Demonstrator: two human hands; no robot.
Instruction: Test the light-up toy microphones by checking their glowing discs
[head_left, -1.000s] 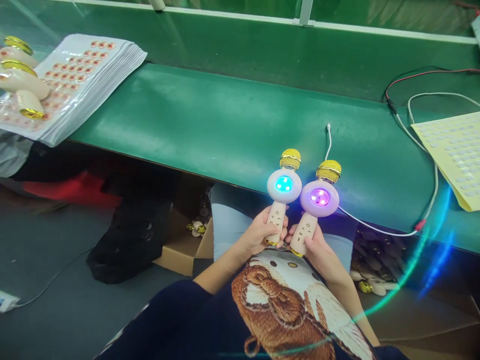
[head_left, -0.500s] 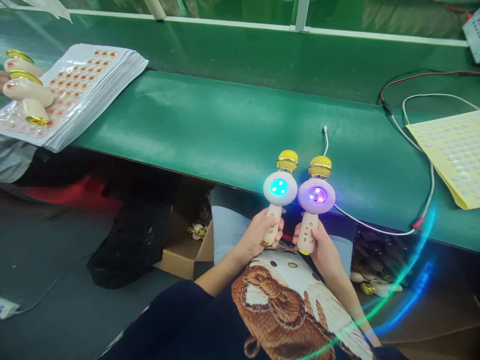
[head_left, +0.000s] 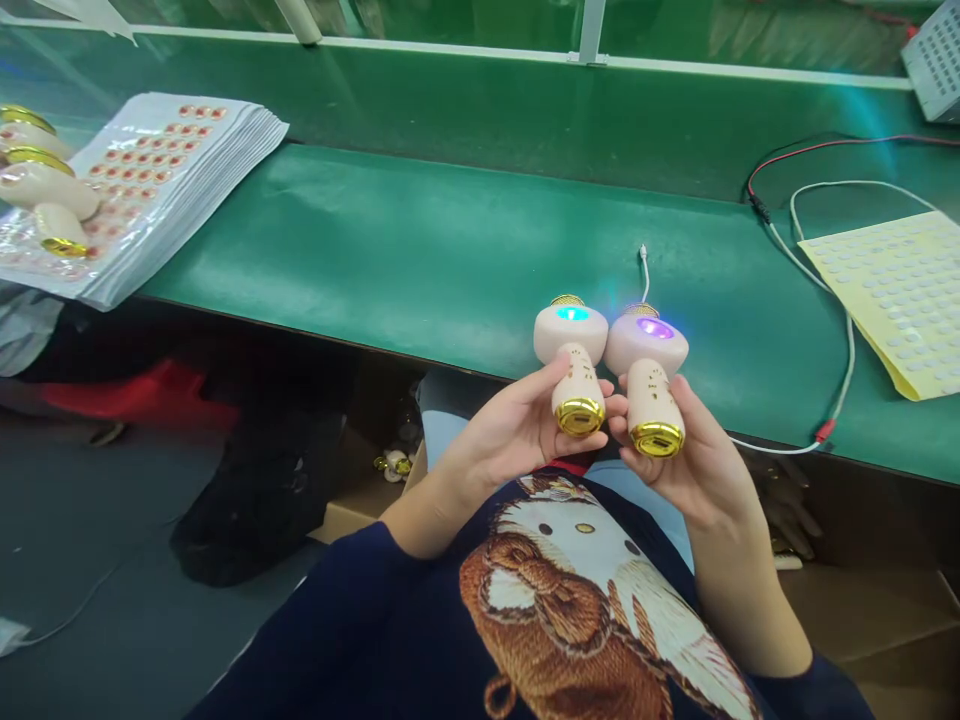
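Note:
My left hand (head_left: 517, 430) grips a cream toy microphone (head_left: 574, 365) by its handle, its round face lit cyan and its gold base cap turned toward me. My right hand (head_left: 694, 455) grips a second toy microphone (head_left: 649, 380), lit purple, held the same way. Both microphones are tipped away from me, side by side and almost touching, above the front edge of the green bench (head_left: 420, 250). Their gold mesh heads are mostly hidden behind the round faces.
A stack of sticker sheets (head_left: 161, 175) lies at the bench's left, with more cream and gold microphones (head_left: 45, 190) on it. A yellow sheet of round stickers (head_left: 892, 295) and white and red cables (head_left: 840, 330) lie at the right. Cardboard boxes (head_left: 360, 500) stand under the bench.
Both microphones were upright with their lit faces toward me; now they are tipped forward so their gold base caps face me. My hands have risen slightly and shifted their grip.

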